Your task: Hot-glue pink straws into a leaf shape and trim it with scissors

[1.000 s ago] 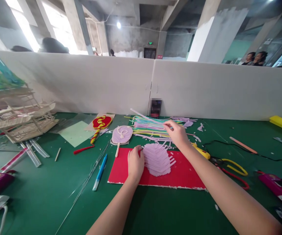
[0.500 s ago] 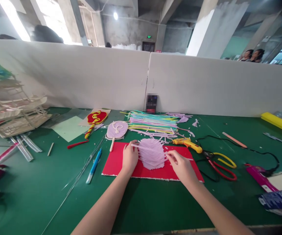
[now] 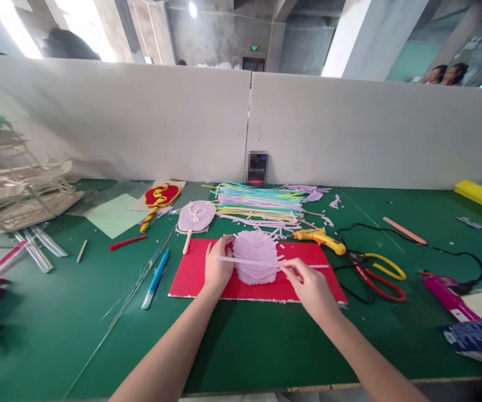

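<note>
A lilac oval panel [image 3: 258, 245] of slanted pipe cleaners meeting along a middle line lies on a red board [image 3: 207, 285]. My right hand [image 3: 305, 279] pinches a long lilac pipe cleaner [image 3: 245, 261], which runs level across the lower half of the panel. Its left end passes in front of my left hand [image 3: 219, 262]. That hand rests on the board against the panel's left edge, with thumb and fingers apart; its fingertips are partly hidden. Behind the panel is a bundle of pastel pipe cleaners [image 3: 261, 201], with short cut pieces scattered before it.
Right of the board lie a yellow glue gun [image 3: 320, 239] and red-and-yellow-handled pliers [image 3: 379, 279]. To the left are a blue pen [image 3: 156, 279], a lilac fan [image 3: 197, 216], a red-and-yellow fan [image 3: 161, 195] and a stick model [image 3: 27, 190]. A white partition [image 3: 140, 117] stands behind.
The lilac pipe cleaner has swung down at its left end and now lies across the panel, free of my left fingertips. My right hand keeps its pinch. The camera view has tilted slightly.
</note>
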The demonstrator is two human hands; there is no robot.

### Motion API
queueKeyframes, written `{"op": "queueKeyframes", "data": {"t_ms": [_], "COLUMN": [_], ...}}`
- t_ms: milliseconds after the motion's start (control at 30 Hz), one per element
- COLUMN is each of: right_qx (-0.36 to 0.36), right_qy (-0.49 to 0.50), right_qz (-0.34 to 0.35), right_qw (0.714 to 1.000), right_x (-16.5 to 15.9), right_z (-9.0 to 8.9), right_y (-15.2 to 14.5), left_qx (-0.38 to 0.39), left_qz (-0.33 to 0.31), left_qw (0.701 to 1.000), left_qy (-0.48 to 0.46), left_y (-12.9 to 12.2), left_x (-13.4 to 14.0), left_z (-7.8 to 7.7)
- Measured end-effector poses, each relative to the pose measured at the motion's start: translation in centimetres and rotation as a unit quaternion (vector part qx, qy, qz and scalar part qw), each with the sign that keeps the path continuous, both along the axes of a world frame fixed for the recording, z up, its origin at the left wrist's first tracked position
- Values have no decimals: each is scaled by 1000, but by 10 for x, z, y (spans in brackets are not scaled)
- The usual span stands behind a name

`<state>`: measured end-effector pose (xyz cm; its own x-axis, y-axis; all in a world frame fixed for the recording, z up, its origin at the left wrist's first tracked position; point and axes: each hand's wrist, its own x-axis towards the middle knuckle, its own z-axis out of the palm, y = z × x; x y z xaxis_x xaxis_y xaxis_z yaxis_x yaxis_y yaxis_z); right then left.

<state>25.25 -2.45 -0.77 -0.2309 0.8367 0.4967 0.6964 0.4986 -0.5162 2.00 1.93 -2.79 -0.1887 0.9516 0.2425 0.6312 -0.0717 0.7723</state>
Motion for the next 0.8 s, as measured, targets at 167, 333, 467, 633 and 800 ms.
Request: {"op": "queueKeyframes", "data": {"t_ms": [167,333,467,633,800], "right_qx": [17,64,46,-7,-14], "right_qy": [-27,-132,-144,-115,-110], "right_qz": [-19,-46,-59,-48,-23], "right_qw": [999,988,987,992,994], "right_x": [18,39,54,61,53], "right_z": [6,12,10,4,9], "right_y": [-3,-6,-5,-5,-4], "left_qx": [7,44,94,99,124], "left_qz": [15,67,18,-180,-287], "left_qw": [1000,997,995,972,915], "left_qy": [-3,-19,7,112,254], "left_y": [-3,-8,-21,-34,-34], "left_x": [3,-1,-9,-5,-3], "left_z": [-1,15,41,49,40]}}
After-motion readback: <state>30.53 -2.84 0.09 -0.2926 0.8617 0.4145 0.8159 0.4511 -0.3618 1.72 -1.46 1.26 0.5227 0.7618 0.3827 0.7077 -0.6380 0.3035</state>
